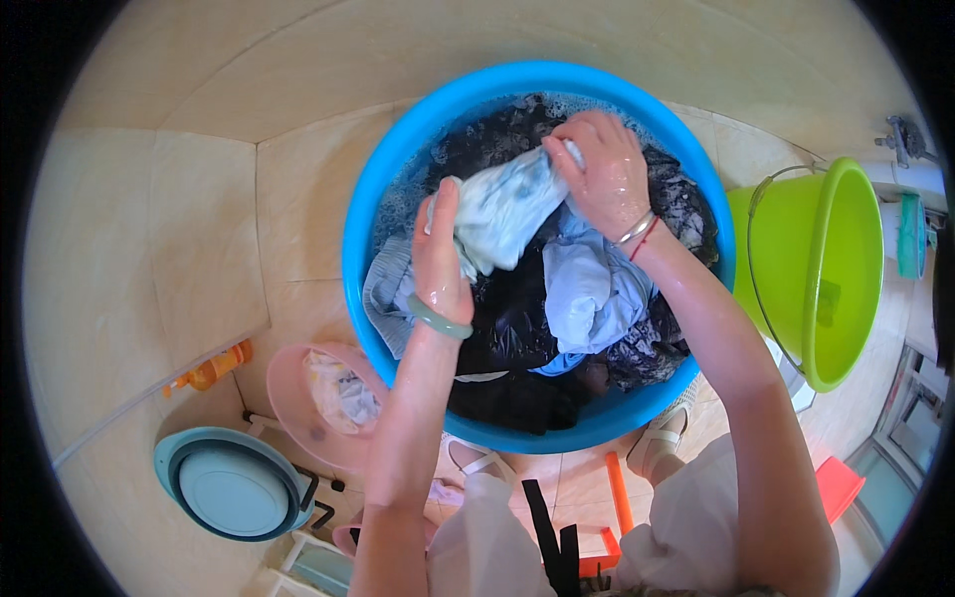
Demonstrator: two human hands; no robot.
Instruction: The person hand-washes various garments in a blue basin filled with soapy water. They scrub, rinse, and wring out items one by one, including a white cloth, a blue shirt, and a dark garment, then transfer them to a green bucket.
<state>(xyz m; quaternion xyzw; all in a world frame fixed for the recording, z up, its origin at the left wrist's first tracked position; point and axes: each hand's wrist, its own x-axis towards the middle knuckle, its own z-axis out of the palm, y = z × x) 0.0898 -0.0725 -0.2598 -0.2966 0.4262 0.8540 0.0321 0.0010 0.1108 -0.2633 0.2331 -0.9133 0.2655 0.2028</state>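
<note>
A wet white cloth with blue-green patches (509,214) is stretched between my two hands above a big blue tub (356,239). My left hand (441,249), with a green bangle at the wrist, grips its left end; some of the fingers are hidden behind the cloth. My right hand (605,171), wearing a silver bracelet and a red string, is closed round the upper right end. Below them, dark wet clothes (509,323) lie in sudsy water. A light blue garment (592,289) is bunched under my right wrist, and a grey-blue ribbed one (390,289) lies by the tub's left wall.
Right of the tub stands a lime-green bucket (844,269) with a wire handle. A pink basin (288,383) holding pale cloth sits at the lower left, near a blue-grey basin (234,488) and an orange bottle (214,368). My sandalled feet touch the tub's near side. A tap (903,141) is far right.
</note>
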